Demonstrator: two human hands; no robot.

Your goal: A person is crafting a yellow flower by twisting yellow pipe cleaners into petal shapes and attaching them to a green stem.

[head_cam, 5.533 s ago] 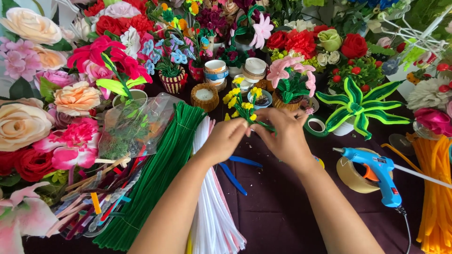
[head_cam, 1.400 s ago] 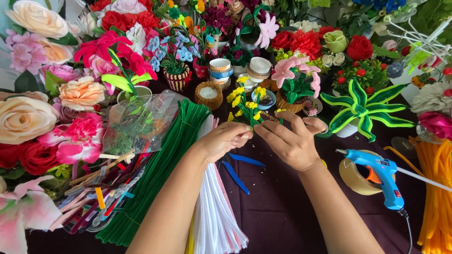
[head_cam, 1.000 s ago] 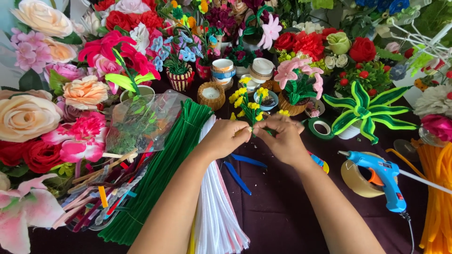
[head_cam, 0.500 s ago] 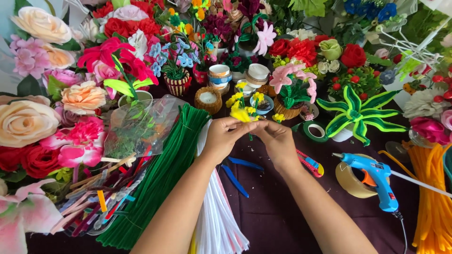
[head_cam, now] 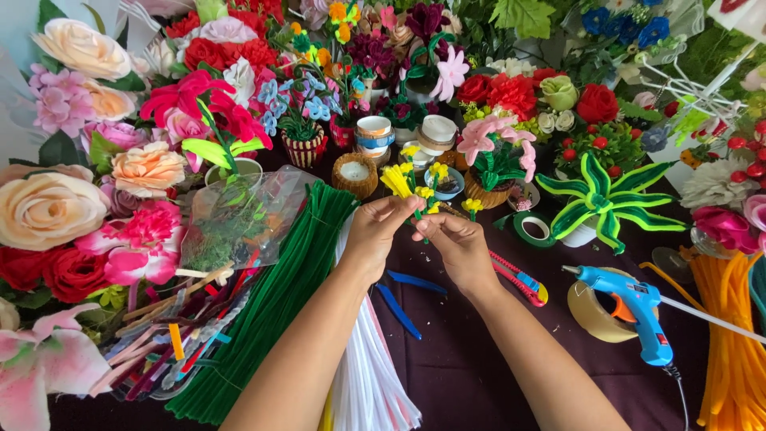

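Two bare hands are seen meeting over a dark surface (head_cam: 479,375) crowded with craft flowers. Largest items first: a bundle of green pipe cleaners (head_cam: 271,311) lies left of centre, a bundle of white pipe cleaners (head_cam: 363,375) just beside it, and a blue glue gun (head_cam: 630,307) rests at right beside a roll of tape (head_cam: 594,315). A small yellow flower sprig (head_cam: 408,187) is held upright between the hands, above the surface and in front of the small pots.

Judgement: the step is best done with the stem kept pinched low and steady while the other fingers work at it, so that the petals are not crushed.

Left hand (head_cam: 377,231): closed to a fingertip pinch on the sprig's stem. Right hand (head_cam: 461,246): curled, fingertips closed against the same stem from the right.
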